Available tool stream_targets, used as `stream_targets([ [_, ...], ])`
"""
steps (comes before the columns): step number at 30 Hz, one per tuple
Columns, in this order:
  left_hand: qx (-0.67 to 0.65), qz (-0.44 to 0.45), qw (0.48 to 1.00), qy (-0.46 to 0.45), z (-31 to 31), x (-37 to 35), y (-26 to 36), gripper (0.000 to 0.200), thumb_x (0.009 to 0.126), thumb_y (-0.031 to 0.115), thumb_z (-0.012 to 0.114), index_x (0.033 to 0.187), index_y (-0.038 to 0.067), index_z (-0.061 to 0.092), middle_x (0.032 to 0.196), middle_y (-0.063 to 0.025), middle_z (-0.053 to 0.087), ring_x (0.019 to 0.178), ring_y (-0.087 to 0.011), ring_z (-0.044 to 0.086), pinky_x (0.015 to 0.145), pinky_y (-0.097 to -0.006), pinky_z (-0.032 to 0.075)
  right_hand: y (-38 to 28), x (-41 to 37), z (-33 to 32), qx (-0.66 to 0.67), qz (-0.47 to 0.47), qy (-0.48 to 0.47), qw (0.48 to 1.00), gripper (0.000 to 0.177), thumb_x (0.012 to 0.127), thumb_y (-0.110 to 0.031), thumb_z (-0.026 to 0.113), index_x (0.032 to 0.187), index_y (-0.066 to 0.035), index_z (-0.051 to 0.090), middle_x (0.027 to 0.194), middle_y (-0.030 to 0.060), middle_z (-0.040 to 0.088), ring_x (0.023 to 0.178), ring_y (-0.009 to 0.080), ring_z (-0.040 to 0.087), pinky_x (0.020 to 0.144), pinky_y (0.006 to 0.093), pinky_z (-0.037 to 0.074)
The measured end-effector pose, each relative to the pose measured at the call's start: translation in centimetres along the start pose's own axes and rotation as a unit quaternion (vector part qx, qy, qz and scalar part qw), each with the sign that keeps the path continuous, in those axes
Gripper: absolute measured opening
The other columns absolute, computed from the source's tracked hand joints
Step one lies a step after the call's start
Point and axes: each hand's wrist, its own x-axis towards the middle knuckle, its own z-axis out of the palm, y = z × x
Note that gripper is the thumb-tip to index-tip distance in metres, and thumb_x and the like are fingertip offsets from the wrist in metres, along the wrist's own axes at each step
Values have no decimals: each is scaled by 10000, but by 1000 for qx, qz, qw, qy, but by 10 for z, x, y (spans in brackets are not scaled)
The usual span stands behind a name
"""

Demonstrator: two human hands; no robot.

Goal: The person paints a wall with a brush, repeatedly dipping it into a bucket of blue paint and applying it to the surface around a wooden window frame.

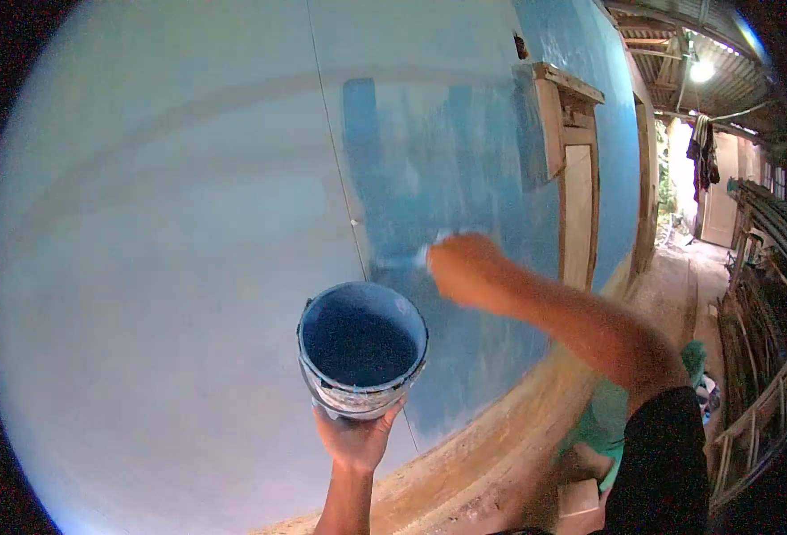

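My left hand (355,441) holds a small bucket (358,397) from below, palm under its base. Dark blue paint (358,348) shows inside, and the bucket's outer side is smeared with paint. To the right and above it, my right hand (467,270) is closed at the wall, blurred by motion, around a tool that looks like a paintbrush (402,261), whose shape is mostly smeared and hidden. Fresh darker blue paint (438,178) covers the wall in uneven strokes around that hand. Left of a thin vertical seam, the wall (188,267) is pale blue.
A wooden-framed door or window (578,205) is set in the wall at right. Beyond lie a passage (679,276), a lit bulb (702,71), hanging cloth (704,156) and stacked poles (759,330) at far right. Green material (603,419) lies low beside my right arm.
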Motion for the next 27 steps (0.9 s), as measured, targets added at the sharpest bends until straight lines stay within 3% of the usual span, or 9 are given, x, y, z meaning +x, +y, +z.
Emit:
stream_targets([
  [2, 6, 6, 1000, -1, 11, 5, -5, 871, 780, 627, 581, 1451, 166, 272, 1474, -158, 293, 1297, -413, 372, 999, -597, 411, 24, 16, -41, -12, 59, 54, 997, 120, 799, -106, 565, 848, -38, 651, 818, 182, 669, 738, 347, 676, 622, 473, 541],
  [4, -11, 11, 999, 32, 28, 3, -8, 754, 865, 542, 511, 1440, 109, 284, 1466, -187, 308, 1303, -419, 368, 1002, -585, 416, 49, 35, -68, -31, 106, 156, 982, 109, 806, -101, 559, 825, -42, 648, 788, 178, 670, 709, 342, 676, 617, 480, 539],
  [7, 3, 10, 1000, 11, 39, 9, -12, 709, 886, 524, 485, 1429, 105, 305, 1462, -193, 312, 1300, -417, 372, 992, -585, 427, 75, 58, -79, -31, 111, 278, 954, 102, 798, -82, 560, 812, -29, 646, 814, 180, 674, 700, 344, 676, 614, 480, 542],
  [12, 8, 46, 998, 33, 53, -10, -14, 683, 895, 500, 481, 1419, 95, 313, 1455, -190, 321, 1299, -406, 375, 1001, -564, 429, 41, 41, -14, -49, 44, 199, 978, 104, 782, -62, 567, 821, -15, 652, 854, 202, 673, 740, 343, 679, 620, 481, 542],
  [16, -19, 47, 998, 44, 49, -10, -17, 747, 874, 600, 431, 1441, 138, 283, 1467, -174, 298, 1287, -432, 382, 971, -596, 438, 40, 13, -45, -51, -64, 90, 993, 94, 771, -68, 571, 829, -22, 629, 762, 169, 652, 711, 363, 665, 618, 495, 525],
  [20, -14, 68, 997, 44, 62, -12, -21, 750, 876, 609, 419, 1443, 140, 276, 1470, -171, 289, 1286, -436, 380, 979, -600, 430, 48, 42, -101, -63, -21, 156, 985, 94, 766, -75, 583, 827, -22, 630, 732, 168, 647, 698, 352, 665, 610, 483, 531],
  [22, 4, 67, 998, 18, 69, -14, -25, 690, 890, 502, 493, 1417, 97, 309, 1444, -192, 336, 1296, -408, 375, 1011, -568, 414, 55, 54, -110, -68, 2, 312, 947, 110, 783, -94, 579, 846, -18, 628, 711, 170, 645, 695, 343, 666, 600, 469, 535],
  [25, 31, 88, 994, 55, 71, -11, -29, 733, 885, 612, 402, 1440, 146, 291, 1463, -167, 311, 1280, -431, 391, 957, -589, 456, 52, 66, -68, -56, 11, 249, 967, 186, 805, -104, 567, 948, -20, 653, 776, 172, 659, 697, 346, 669, 588, 489, 536],
  [27, 24, 94, 992, 75, 73, -12, -33, 735, 882, 616, 407, 1440, 150, 296, 1464, -165, 313, 1280, -427, 394, 950, -586, 462, 27, 47, -10, -120, 23, 221, 968, 320, 829, -113, 550, 1132, -56, 636, 957, 190, 667, 783, 368, 676, 643, 515, 549],
])
